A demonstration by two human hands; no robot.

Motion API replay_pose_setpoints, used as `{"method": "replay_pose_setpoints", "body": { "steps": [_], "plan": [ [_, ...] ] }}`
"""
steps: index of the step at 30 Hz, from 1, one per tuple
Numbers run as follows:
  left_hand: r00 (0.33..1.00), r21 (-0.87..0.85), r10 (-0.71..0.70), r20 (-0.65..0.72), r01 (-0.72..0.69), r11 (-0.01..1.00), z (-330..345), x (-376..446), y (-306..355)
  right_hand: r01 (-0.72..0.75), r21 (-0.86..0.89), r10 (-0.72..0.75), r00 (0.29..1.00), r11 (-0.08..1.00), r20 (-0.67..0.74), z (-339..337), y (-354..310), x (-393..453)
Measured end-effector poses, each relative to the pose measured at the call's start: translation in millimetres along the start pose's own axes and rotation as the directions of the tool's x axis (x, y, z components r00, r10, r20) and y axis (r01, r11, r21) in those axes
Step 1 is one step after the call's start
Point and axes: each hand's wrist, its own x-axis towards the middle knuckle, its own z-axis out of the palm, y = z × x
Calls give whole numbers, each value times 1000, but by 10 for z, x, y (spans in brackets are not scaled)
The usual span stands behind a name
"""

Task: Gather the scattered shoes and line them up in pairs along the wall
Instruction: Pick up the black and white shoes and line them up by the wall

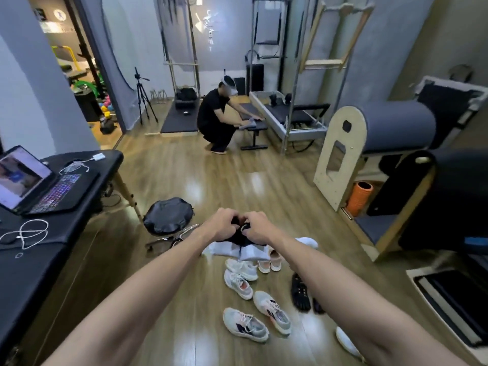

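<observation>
Both my hands are raised in front of me and grip one black-and-white shoe (244, 247) by its dark upper. My left hand (223, 224) holds its left side, my right hand (257, 225) its right side. Below on the wood floor lie several scattered shoes: two white-grey sneakers with dark marks (245, 324) (272, 311), two white sneakers (237, 283) (241, 268), a pink-white pair (269, 261), a black toe shoe (299, 291) and a white shoe (346, 340) partly behind my right forearm.
A black table (39, 233) with a laptop and cables stands at left, a black stool (169, 216) beside it. Wooden-and-grey exercise equipment (369, 143) lines the right side. A person (216, 117) crouches at a bench further back. A tripod (142, 99) stands by the doorway.
</observation>
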Motion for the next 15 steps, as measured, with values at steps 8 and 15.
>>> {"method": "replay_pose_setpoints", "body": {
  "steps": [8,15],
  "plan": [
    [979,259,182,91,-200,945,297,631,1092,-124,44,128,985,991,-113,-746,995,-374],
    [913,142,368,177,-394,908,626,1321,2210,-263,112,284,920,958,-271,-1484,1966,-850]
  ]
}}
